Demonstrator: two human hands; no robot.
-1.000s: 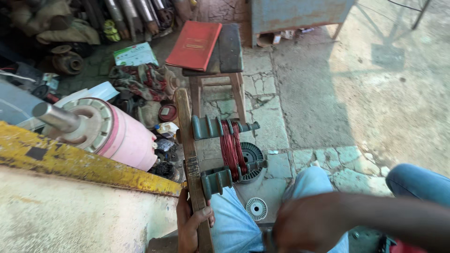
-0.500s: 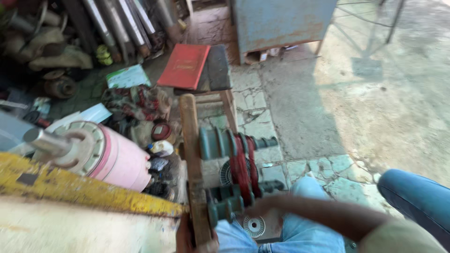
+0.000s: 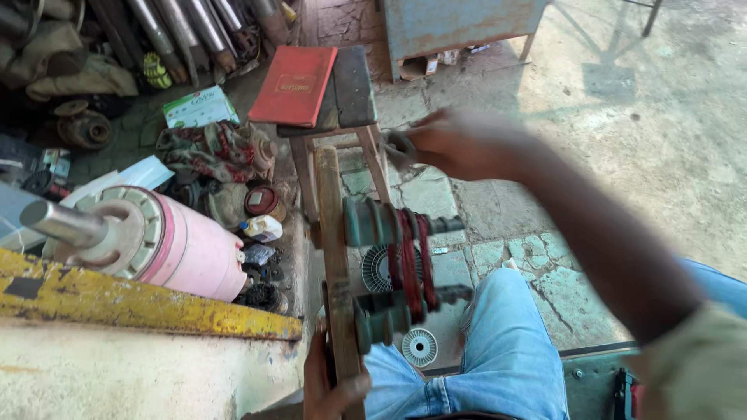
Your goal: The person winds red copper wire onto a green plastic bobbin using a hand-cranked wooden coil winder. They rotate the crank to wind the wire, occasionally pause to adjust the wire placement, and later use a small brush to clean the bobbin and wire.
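Fingers [image 3: 354,385] of left hand [image 3: 331,385] clamp wooden winding frame [image 3: 334,264] at lower centre; right hand [image 3: 459,144] closed on crank handle [image 3: 398,146], upper centre (blurred). Steady frame; feed red wire coil [image 3: 411,260] evenly.

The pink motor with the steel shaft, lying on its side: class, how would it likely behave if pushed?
The pink motor looks solid metal, so probably heavy and stiff. Its round body lies sideways, so it might roll, though the clutter against it would likely block that.

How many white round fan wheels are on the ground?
2. One fan wheel lies behind the red wire coil, partly hidden; a smaller fan wheel sits by the person's knee. More may be hidden.
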